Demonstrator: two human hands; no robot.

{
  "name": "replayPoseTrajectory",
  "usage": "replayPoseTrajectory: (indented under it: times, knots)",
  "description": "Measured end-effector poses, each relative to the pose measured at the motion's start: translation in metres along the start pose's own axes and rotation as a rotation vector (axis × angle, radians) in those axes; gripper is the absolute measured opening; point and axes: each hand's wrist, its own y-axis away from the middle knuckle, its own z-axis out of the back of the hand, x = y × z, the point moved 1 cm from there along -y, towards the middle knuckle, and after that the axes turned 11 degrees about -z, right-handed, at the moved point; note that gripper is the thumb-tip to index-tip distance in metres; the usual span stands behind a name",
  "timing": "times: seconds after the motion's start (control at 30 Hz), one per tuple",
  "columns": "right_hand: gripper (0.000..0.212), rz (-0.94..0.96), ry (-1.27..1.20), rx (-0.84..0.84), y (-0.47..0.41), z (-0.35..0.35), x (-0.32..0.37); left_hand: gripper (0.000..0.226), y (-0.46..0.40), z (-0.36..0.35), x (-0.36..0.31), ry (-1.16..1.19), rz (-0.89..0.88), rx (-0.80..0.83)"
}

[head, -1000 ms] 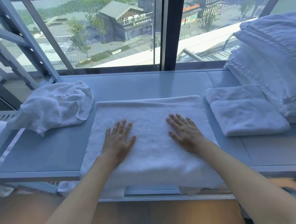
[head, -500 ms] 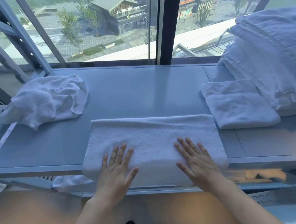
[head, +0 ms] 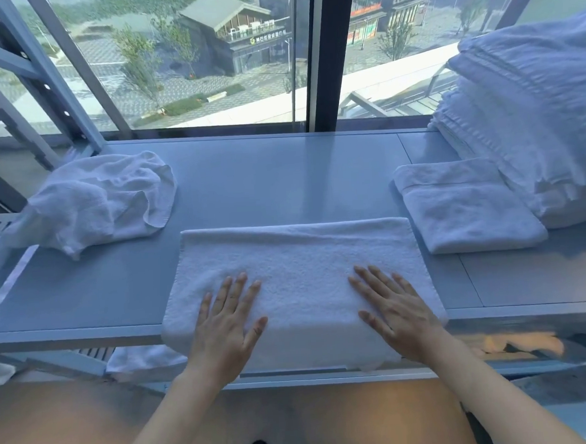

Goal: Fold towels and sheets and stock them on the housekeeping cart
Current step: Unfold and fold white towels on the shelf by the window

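Note:
A white towel lies folded into a long rectangle at the front edge of the grey shelf top, its near edge hanging over the front. My left hand rests flat on its left part, fingers spread. My right hand rests flat on its right part, also spread. A small folded towel sits to the right. A crumpled white towel lies at the left.
A tall stack of folded white linens stands at the far right against the window. A metal frame rises at the left. More white cloth shows on a lower level beneath the shelf edge.
The towel has been pulled toward me to the front edge and now shows a shorter depth. Both hands slid back with it and stay flat on top.

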Motion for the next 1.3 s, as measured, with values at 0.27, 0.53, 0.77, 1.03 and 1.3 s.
replayPoseTrajectory:
  times: [0.27,0.53,0.77,1.03,1.3]
  knots:
    - [0.108,0.077,0.071,0.034,0.016,0.007,-0.017,0.070,0.010,0.001,0.014,0.037,-0.062,-0.064]
    - [0.107,0.139,0.175,-0.044,0.013,0.005,-0.040,0.105,0.033,-0.003,0.038,-0.133,-0.133,-0.068]
    - [0.092,0.166,0.246,-0.008,0.021,0.008,-0.037,0.072,0.034,0.015,0.031,-0.205,-0.222,-0.170]
    - [0.080,0.173,0.068,-0.297,0.063,0.025,-0.001,0.044,0.065,0.042,0.023,-0.210,-0.279,-0.367]
    - [0.059,0.108,0.027,-0.324,0.120,0.033,0.076,0.036,0.177,0.077,0.027,-0.189,-0.141,-0.353]
